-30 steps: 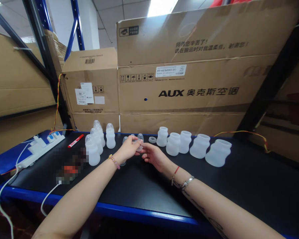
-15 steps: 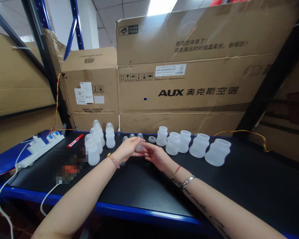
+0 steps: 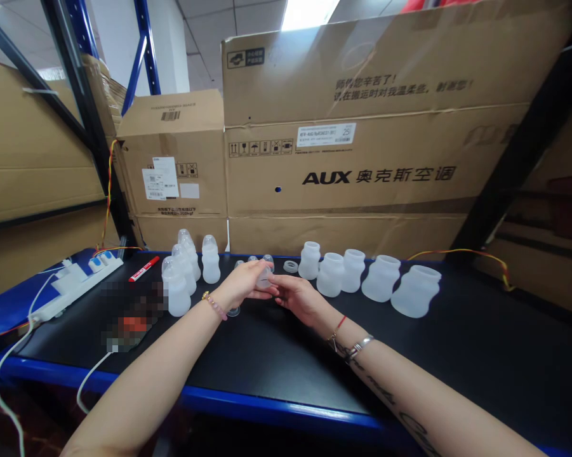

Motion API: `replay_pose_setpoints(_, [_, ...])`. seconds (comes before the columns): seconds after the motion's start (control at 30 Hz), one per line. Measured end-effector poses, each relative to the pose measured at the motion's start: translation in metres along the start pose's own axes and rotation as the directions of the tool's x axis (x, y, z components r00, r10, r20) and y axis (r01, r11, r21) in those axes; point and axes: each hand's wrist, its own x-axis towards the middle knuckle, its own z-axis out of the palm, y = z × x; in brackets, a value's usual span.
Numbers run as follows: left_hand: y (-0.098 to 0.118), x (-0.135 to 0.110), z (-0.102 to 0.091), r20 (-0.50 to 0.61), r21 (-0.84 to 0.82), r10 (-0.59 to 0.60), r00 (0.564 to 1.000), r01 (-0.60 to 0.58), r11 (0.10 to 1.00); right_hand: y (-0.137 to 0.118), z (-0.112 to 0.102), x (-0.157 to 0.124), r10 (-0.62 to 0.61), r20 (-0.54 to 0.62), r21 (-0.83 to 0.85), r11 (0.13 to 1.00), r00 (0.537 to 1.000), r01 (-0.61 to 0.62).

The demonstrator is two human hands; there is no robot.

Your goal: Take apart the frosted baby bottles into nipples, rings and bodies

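My left hand (image 3: 240, 285) grips a small clear plastic cap (image 3: 265, 278) in its fingers above the black bench top (image 3: 314, 374). My right hand (image 3: 298, 300) reaches in from the other side, its fingertips beside the cap and against my left fingers. Similar clear caps (image 3: 252, 259) stand just behind my hands, and another (image 3: 233, 311) sits partly hidden under my left wrist. Translucent capped bottles (image 3: 210, 260) stand to the left. Frosted bottle bodies (image 3: 331, 275) line up to the right, with a thin ring (image 3: 290, 266) near them.
A white power strip (image 3: 79, 285) with cables, a red marker (image 3: 143, 269) and a pixelated object (image 3: 133, 317) lie on the bench's left side. Large cardboard boxes (image 3: 343, 178) stand along the back. The bench has a blue front edge (image 3: 181, 393).
My hands have closed in a little around the clear cap, with my left fingers now covering more of it. The objects on the bench have not moved.
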Motion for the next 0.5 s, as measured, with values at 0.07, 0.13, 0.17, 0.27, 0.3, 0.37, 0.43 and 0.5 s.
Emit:
replay_pose_setpoints(0.07, [-0.001,0.001,0.001,-0.045,0.0,0.029,0.999,-0.029,1.0,-0.001,0.0,-0.001,0.005,0.013,0.007,1.0,1.0,-0.005])
replay_pose_setpoints(0.13, [-0.002,0.002,0.002,-0.098,-0.027,0.057,0.994,-0.06,0.998,-0.001,-0.001,0.0,0.006,0.012,0.029,1.0,1.0,-0.006])
replay_pose_setpoints(0.17, [-0.002,0.002,0.003,-0.115,-0.035,0.068,0.991,-0.072,0.997,0.0,-0.001,0.001,0.002,0.011,0.038,0.999,1.0,-0.002])
replay_pose_setpoints(0.27, [-0.005,0.004,0.003,-0.098,-0.023,0.064,0.993,-0.066,0.998,0.002,-0.003,0.005,-0.025,0.037,0.054,0.998,0.999,0.023])
replay_pose_setpoints(0.3, [-0.006,0.005,0.003,-0.087,-0.011,0.056,0.995,-0.057,0.998,0.002,-0.003,0.006,-0.03,0.056,0.06,0.998,0.998,0.027])
replay_pose_setpoints(0.37, [-0.008,0.006,0.002,-0.073,0.007,0.056,0.996,-0.055,0.998,0.002,-0.004,0.006,-0.029,0.082,0.068,0.997,0.996,0.023])
replay_pose_setpoints(0.43, [-0.01,0.008,0.0,-0.077,0.022,0.081,0.994,-0.079,0.997,0.001,-0.005,0.005,-0.007,0.055,0.043,0.999,0.998,0.005])
replay_pose_setpoints(0.5, [-0.01,0.009,0.0,-0.089,0.046,0.114,0.99,-0.11,0.993,-0.001,-0.005,0.003,0.015,-0.011,-0.01,1.0,1.0,-0.015])
